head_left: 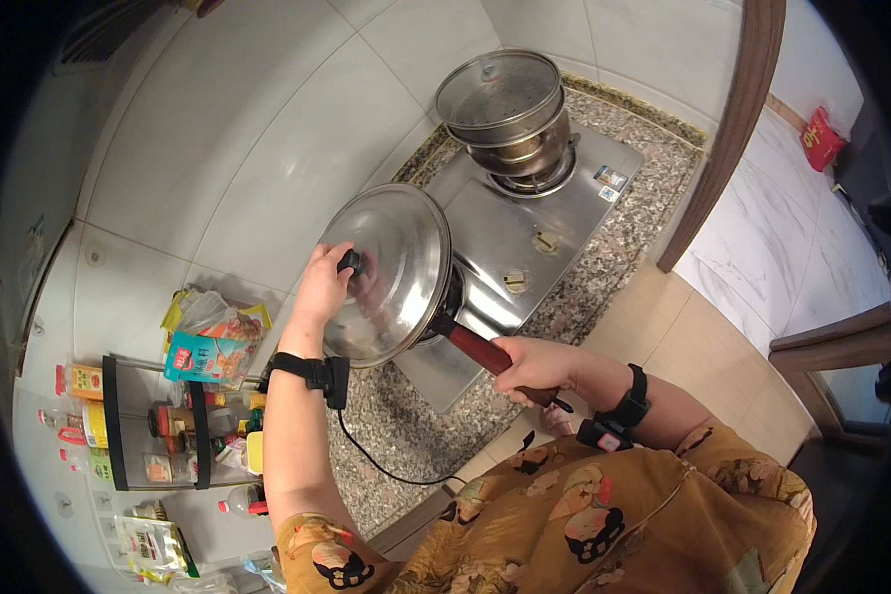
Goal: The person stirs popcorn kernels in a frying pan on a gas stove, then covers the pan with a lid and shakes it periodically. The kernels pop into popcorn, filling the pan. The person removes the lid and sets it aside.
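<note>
Patterned shirt (pixel 554 515) nearest. Left grip (pixel 325 282) pinching knob (pixel 348 261), right grip (pixel 539 369) wrapped round handle (pixel 475 348); pan (pixel 437 320) over the hob (pixel 513 241). Lid (pixel 401 233) likely stiff, smooth, slippery if wet: hold by knob. Pan probably heavier, rigid: hold by handle.
</note>
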### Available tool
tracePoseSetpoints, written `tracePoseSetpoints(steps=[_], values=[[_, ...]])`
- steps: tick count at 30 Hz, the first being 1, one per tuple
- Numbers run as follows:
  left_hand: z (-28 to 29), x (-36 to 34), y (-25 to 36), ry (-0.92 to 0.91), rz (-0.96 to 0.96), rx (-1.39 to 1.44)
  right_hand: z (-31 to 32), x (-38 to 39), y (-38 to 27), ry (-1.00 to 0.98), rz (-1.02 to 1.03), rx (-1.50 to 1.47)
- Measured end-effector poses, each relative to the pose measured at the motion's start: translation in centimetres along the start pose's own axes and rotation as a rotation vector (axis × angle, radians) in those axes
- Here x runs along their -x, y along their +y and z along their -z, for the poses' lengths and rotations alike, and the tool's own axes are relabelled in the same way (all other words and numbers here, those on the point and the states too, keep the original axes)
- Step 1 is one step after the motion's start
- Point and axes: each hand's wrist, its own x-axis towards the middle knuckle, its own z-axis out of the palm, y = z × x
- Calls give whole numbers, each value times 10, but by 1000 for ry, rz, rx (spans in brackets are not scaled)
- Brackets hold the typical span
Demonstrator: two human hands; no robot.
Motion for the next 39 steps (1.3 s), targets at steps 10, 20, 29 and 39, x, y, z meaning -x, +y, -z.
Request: tracePoseSetpoints(steps=[10, 20, 29, 39], values=[[12, -7, 0, -15, -90, -129, -1, -1, -18, -23, 72, 35], [30, -18, -5, -35, -35, -18, -14, -3, -24, 43, 75, -9], [24, -20, -10, -13, -54, -1, -6, 3, -20, -19, 67, 40], [14, -8, -12, -64, 49, 51, -7, 4, -14, -28, 46, 6]])
